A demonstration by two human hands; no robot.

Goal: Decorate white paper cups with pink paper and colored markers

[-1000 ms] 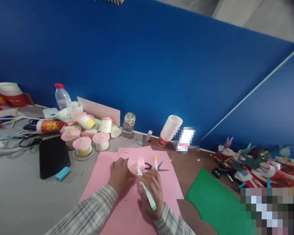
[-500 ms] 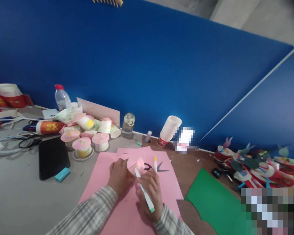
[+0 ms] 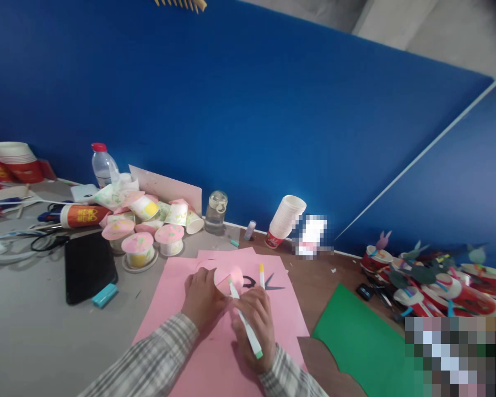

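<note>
A small pink paper piece is held by my left hand, whose fingers are closed on its left side. My right hand grips a white marker with a green end, its tip touching the pink piece. Large pink paper sheets lie under both hands. Just beyond my right hand are black scissors, their handles partly hidden, and a white marker with a yellow end.
Decorated paper cups, a black phone and a teal marker cap are at the left. A water jar and stacked cups stand behind. Green paper and rabbit-decorated cups lie right.
The marker in my right hand has shifted very slightly, its tip still at the pink piece. My left hand looks unchanged.
</note>
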